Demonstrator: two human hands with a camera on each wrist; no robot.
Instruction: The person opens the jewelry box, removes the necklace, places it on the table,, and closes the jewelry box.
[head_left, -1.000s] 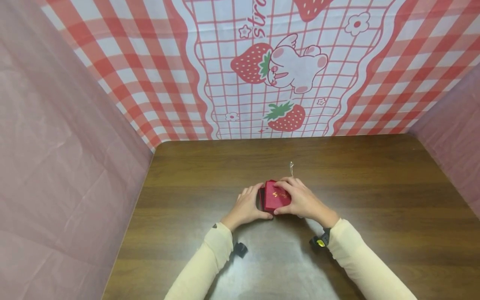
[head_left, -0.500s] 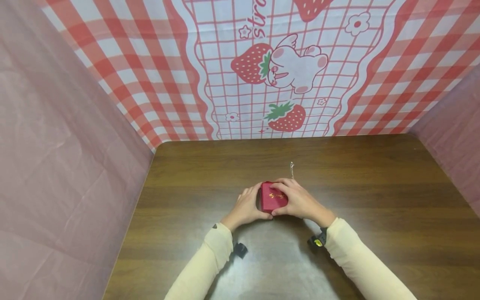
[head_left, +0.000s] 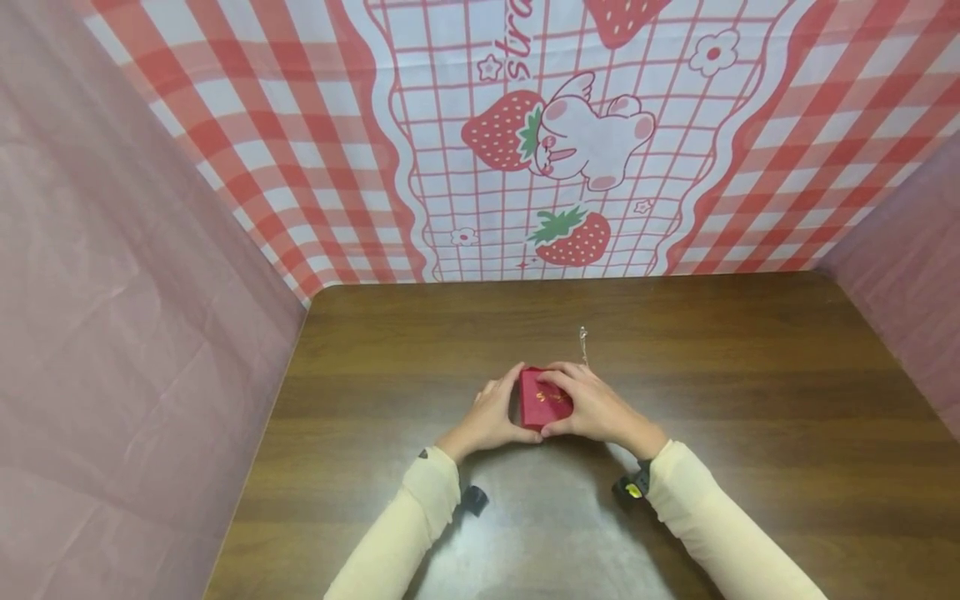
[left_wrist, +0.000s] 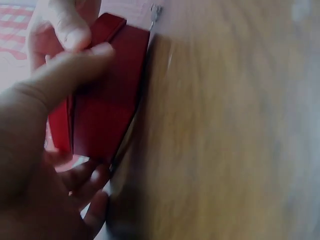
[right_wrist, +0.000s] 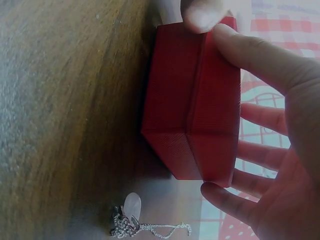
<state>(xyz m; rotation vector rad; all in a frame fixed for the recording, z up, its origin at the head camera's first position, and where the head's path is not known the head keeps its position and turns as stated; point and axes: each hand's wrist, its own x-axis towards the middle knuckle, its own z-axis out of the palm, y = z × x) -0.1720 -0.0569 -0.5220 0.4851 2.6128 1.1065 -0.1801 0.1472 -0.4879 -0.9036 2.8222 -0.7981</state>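
Note:
A small red gift box (head_left: 536, 407) with gold lettering on its lid stands on the table between both hands. My left hand (head_left: 491, 418) grips its lower part, thumb on the near side and fingers on the far side. From the right, my right hand (head_left: 598, 408) holds the lid (right_wrist: 215, 107) by its edges. In the right wrist view the lid sits over the red base (right_wrist: 170, 82); I cannot tell whether it is fully down. Beside the box lies a silver chain necklace (right_wrist: 165, 230) with a pale oval pendant (right_wrist: 132, 206); my right hand partly hides it in the head view.
The brown wooden table (head_left: 420, 333) ends at a red-and-white checked strawberry cloth (head_left: 330, 167) behind. Pink cloth hangs at the left (head_left: 150, 292) and at the right. Dark wrist cameras sit on both wrists.
My right hand has brought the lid leftward over the base, hiding the dark gap seen at the box's left. My left hand stays almost in place. The necklace has not moved.

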